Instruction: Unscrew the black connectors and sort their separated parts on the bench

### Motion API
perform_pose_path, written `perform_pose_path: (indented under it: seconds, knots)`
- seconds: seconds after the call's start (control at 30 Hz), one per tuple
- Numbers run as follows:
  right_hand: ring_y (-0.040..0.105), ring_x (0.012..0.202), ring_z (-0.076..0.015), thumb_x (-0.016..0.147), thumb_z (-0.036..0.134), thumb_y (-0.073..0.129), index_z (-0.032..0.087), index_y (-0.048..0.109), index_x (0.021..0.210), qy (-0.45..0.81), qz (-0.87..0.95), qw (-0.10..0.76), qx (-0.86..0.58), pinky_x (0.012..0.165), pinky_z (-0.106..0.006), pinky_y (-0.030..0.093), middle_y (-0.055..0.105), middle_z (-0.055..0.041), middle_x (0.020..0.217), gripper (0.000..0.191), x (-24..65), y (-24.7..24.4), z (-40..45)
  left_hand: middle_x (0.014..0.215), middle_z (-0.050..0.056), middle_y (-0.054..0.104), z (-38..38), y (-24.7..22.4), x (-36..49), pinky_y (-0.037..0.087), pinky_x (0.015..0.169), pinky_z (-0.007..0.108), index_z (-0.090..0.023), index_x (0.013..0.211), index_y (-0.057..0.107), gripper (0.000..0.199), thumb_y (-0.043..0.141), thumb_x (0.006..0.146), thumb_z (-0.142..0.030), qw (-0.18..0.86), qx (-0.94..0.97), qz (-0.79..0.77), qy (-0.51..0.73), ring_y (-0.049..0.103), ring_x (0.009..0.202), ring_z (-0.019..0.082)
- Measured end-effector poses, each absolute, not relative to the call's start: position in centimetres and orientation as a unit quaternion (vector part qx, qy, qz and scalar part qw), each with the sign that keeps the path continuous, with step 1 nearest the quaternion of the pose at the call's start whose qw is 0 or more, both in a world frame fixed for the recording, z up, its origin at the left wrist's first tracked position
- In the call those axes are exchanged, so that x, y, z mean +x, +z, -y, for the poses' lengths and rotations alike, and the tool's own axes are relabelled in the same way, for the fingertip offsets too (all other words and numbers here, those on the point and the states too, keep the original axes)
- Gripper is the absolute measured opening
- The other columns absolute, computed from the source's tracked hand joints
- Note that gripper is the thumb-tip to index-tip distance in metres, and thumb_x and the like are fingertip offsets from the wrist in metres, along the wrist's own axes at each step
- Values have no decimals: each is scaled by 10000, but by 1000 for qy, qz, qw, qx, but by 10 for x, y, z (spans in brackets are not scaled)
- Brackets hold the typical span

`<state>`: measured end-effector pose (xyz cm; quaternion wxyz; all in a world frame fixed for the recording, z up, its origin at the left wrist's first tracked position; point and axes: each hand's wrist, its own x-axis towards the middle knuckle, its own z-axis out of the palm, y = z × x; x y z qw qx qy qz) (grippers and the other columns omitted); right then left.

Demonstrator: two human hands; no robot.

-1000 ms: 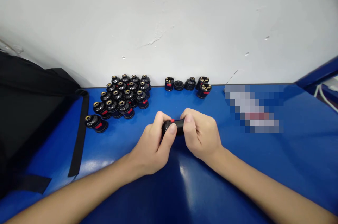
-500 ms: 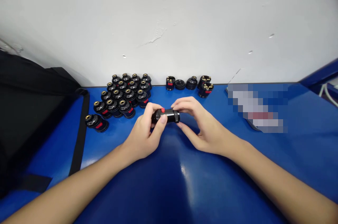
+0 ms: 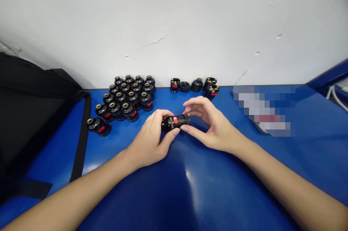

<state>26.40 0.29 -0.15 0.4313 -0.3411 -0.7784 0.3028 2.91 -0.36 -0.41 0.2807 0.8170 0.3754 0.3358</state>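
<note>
Blue counter (image 3: 163,194) meets a scuffed white wall (image 3: 190,17) as a person works with two bare hands. Over the counter's middle, the left hand (image 3: 150,136) has its grip closed on a black cylindrical fitting (image 3: 179,122), held sideways between thumb and fingers with a red tab showing. The right hand (image 3: 213,122) curves around the other end; whether that grip grasps or merely touches cannot be told. Similar black fittings (image 3: 115,112) with brass-coloured tops cluster at left, beside a black bag (image 3: 32,115). Near the wall sit an open-topped body (image 3: 174,87), a black ring (image 3: 185,86), a domed cap (image 3: 196,86) and two further open-topped bodies (image 3: 210,95).
</note>
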Motion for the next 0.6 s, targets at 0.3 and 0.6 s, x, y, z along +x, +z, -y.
perform_pose_path:
  seconds: [0.3,0.6]
  knots:
    - [737,953,-227,994,402,712,236,634,1221,246,811,363,-388,884,-363,603,754,-48,1066,292,267,1,-7,1281,89,615,0,-6,28,501,1042,413,-240,1350,479,302,560,1060,-254,256,820,-369,355,617,1185,243]
    - [662,1119,-272,959,300,748,245,580,1310,187,841,379,-338,1004,-442,562,652,-106,1225,393,267,-2,-9,1220,82,659,0,-4,29,506,1030,443,-241,1258,519,206,532,1086,-353,316,786,-415,331,645,1144,254]
